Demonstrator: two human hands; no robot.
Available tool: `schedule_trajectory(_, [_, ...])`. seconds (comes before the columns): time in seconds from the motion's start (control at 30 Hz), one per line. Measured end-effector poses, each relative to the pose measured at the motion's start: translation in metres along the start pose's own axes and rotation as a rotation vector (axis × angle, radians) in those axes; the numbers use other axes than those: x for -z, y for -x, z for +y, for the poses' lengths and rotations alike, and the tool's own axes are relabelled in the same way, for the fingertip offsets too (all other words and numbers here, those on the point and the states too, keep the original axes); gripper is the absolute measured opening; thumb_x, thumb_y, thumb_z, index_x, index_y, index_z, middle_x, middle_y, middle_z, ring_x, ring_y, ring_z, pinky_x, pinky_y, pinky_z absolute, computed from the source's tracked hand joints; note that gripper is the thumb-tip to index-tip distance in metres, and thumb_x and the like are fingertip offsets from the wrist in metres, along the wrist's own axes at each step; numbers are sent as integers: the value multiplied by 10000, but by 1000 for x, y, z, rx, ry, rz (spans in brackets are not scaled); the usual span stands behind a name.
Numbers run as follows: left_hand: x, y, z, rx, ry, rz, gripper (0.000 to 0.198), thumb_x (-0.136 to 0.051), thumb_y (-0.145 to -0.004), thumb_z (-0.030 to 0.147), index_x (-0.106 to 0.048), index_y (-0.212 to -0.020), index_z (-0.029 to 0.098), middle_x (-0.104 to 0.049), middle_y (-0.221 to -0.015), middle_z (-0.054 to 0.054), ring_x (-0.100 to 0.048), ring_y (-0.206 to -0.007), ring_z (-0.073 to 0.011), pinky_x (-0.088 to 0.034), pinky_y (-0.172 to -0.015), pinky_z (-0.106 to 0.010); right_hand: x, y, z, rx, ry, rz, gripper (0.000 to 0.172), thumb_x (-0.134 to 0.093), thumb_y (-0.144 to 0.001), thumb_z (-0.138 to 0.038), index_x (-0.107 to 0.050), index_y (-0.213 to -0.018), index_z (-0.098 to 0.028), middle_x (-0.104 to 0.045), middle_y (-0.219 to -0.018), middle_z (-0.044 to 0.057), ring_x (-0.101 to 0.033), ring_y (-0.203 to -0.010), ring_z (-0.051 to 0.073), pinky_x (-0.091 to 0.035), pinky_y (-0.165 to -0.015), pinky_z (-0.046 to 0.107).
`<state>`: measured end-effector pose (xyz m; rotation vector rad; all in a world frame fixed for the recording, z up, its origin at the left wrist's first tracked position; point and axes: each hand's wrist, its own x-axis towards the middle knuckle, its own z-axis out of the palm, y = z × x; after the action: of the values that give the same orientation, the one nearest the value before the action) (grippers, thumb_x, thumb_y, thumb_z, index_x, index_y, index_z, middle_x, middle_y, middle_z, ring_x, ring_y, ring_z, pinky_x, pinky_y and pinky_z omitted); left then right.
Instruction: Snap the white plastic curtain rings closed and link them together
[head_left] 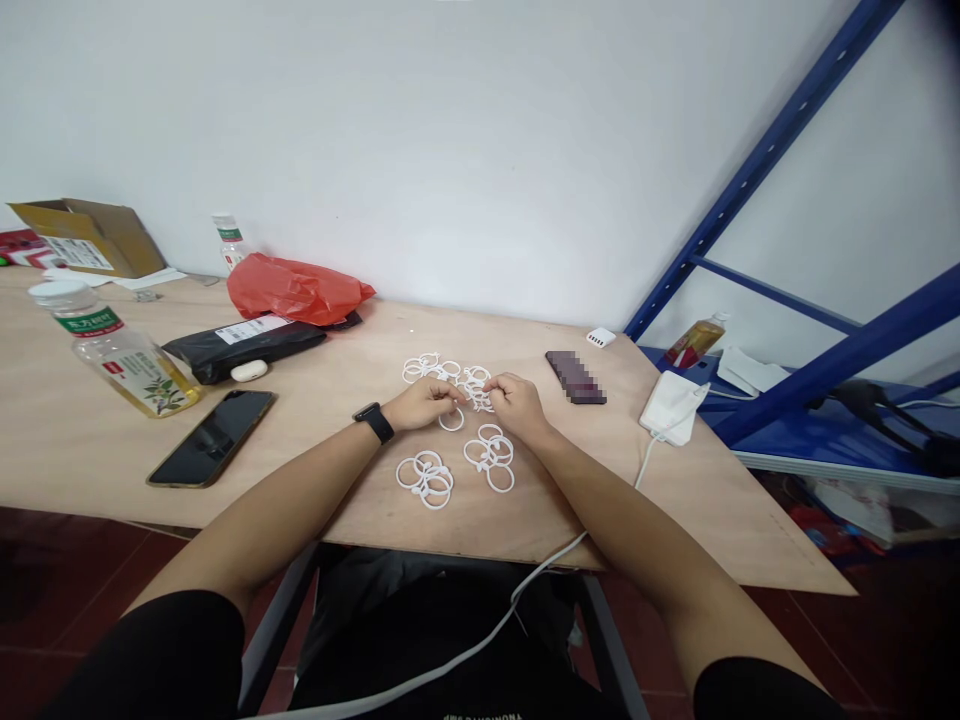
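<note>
My left hand [426,403], with a black watch on its wrist, and my right hand [517,404] meet over the wooden table [525,520]. Their fingertips pinch small white plastic rings [474,395] between them. One ring [451,421] hangs just below my left fingers. A loose pile of white rings [442,370] lies just beyond my hands. Two smaller clusters lie nearer to me: one [426,478] under my left wrist and one [491,456] under my right wrist.
A black phone [212,437] and a tea bottle [116,350] lie at the left. Behind them sit a black parcel [240,345], a red bag [296,288] and a cardboard box [90,235]. Another phone [575,377] and a white charger [673,407] lie right. Blue shelving [810,370] stands beyond.
</note>
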<state>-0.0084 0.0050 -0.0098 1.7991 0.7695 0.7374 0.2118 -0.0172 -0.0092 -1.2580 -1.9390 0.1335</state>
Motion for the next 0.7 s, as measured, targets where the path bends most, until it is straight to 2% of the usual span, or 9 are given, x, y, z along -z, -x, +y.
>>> schedule_trajectory(0.27, [2, 1, 1, 30, -53, -1, 271, -544, -777, 139, -763, -937, 143, -752, -772, -23, -660, -708, -127, -514, -727, -237, -1, 0, 0, 20, 21, -3, 255, -486, -741, -80, -699, -727, -220, -730, -801, 24, -666, -773, 182, -500, -757, 286])
schedule_trajectory(0.5, [2, 1, 1, 52, -72, 10, 308, -537, -763, 129, -766, -969, 136, -753, -793, -32, -653, -708, -132, -505, -700, -231, -3, 1, 5, -2, 31, 31, 268, -491, -746, -87, -719, -794, -221, -739, -842, 24, -673, -802, 187, -512, -757, 292])
schedule_trajectory(0.7, [1, 1, -3, 40, -146, -16, 306, -568, -730, 152, -771, -958, 130, -715, -704, -12, -579, -590, -108, -452, -583, -203, -1, 2, 3, 34, -30, -7, 302, -496, -770, -85, -763, -854, -201, -750, -854, 43, -692, -795, 191, -528, -766, 298])
